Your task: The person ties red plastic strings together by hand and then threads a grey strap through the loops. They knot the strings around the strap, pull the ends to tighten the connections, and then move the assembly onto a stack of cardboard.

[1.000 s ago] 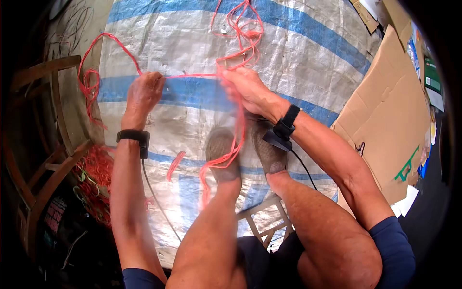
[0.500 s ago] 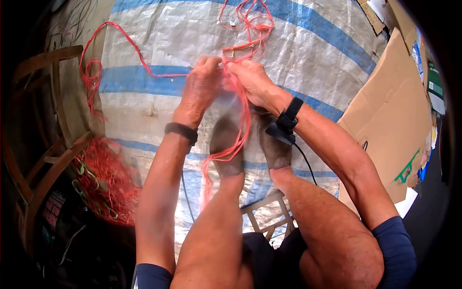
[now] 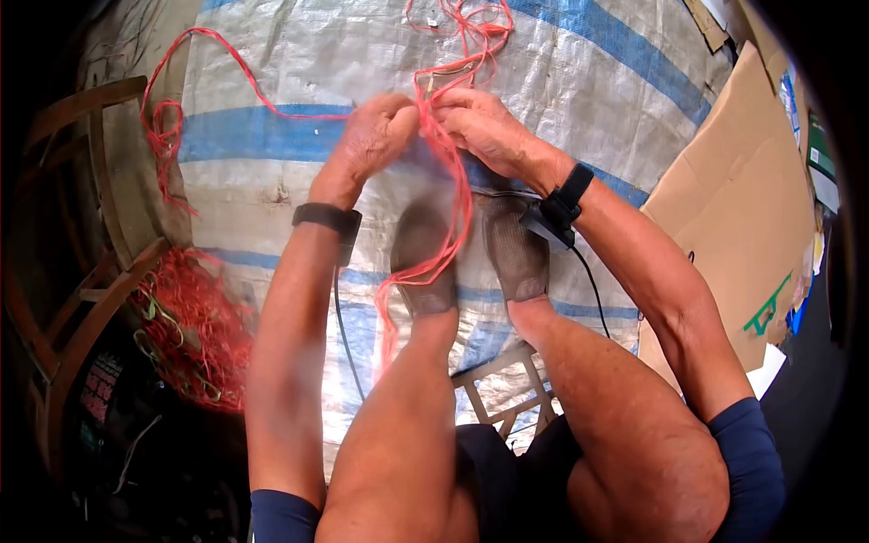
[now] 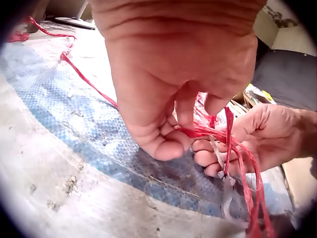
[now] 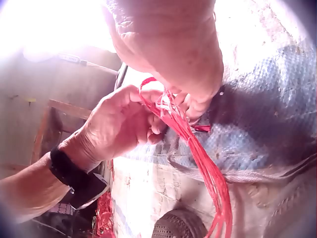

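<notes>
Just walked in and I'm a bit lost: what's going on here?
A person is handling red strands with both bare hands. The left hand and right hand are close together, gripping the strands above a blue-and-white sheet. A loose bundle hangs down past the shoes, and one strand trails off beyond the left hand. A tangled red heap lies near a wooden frame.

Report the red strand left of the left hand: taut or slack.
Slack: in the head view, the red strand arches, then curls into loose loops.
</notes>
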`<state>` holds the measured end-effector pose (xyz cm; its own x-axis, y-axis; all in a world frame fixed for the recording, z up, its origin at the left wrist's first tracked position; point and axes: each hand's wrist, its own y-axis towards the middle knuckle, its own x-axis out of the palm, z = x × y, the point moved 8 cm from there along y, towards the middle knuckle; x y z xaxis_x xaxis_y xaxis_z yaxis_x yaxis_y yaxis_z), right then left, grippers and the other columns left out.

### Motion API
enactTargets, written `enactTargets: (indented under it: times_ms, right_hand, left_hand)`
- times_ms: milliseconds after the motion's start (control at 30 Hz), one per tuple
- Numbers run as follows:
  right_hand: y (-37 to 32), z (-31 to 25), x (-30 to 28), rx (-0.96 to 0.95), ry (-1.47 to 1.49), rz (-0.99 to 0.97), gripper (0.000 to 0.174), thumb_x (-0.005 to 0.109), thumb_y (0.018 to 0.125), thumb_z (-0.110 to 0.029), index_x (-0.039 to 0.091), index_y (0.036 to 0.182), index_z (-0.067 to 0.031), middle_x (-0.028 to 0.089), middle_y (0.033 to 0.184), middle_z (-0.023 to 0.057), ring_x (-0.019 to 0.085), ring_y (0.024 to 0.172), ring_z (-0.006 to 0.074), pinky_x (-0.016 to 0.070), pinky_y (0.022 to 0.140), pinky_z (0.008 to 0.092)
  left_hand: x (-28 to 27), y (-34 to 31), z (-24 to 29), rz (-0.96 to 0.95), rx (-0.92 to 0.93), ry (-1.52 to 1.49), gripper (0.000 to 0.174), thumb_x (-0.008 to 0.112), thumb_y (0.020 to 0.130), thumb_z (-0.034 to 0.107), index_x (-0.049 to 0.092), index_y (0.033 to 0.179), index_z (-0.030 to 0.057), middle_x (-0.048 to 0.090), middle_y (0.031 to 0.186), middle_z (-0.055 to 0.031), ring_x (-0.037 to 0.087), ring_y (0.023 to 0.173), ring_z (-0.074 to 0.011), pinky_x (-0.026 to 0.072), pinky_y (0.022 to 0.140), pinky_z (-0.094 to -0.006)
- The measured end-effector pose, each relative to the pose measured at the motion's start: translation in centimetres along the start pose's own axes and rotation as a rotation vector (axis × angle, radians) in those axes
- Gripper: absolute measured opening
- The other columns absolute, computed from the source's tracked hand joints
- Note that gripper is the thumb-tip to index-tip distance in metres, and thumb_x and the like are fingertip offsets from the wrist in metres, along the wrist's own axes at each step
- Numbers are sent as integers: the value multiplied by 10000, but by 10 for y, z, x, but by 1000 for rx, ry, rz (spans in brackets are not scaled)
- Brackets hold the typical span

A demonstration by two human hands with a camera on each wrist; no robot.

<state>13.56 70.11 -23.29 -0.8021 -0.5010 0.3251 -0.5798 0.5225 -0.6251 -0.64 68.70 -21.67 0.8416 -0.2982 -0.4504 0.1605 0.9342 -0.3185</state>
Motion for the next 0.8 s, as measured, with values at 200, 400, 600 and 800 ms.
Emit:
enactTargets:
  times_ms: [200,400,600,800]
  right_hand:
    - [-13,-4,-14,-86,-81,135,263,544,910,12,638,1155,29,670,992,69,629,876,130,517,773,247]
    - [-52,4,-28,-164,-774,69,231,589,856,8,638,1081,-8,678,992,74,665,860,198,523,725,324]
    - [-91,9,-1,-425,-1345,133,141,664,802,-67,562,901,-64,556,879,143,601,843,362,494,697,454]
    - [-86,3,-11,-473,-1273,146,97,624,835,-58,540,883,-52,555,854,164,595,818,386,478,687,474]
  left_hand:
    - [4,-7,-1,-122,-269,-273,403,523,974,319,674,1122,-24,633,849,-66,591,702,-151,526,658,-294]
    - [5,-7,2,-138,-315,-274,568,565,970,527,693,1059,-20,630,828,-63,597,720,-162,522,675,-295]
    - [11,-7,7,-168,-164,-143,528,744,867,525,679,941,6,620,773,-13,549,726,-99,480,646,-295]
    - [10,-6,8,-169,-139,-197,425,802,848,395,658,895,-3,609,753,-40,579,738,-127,492,676,-335]
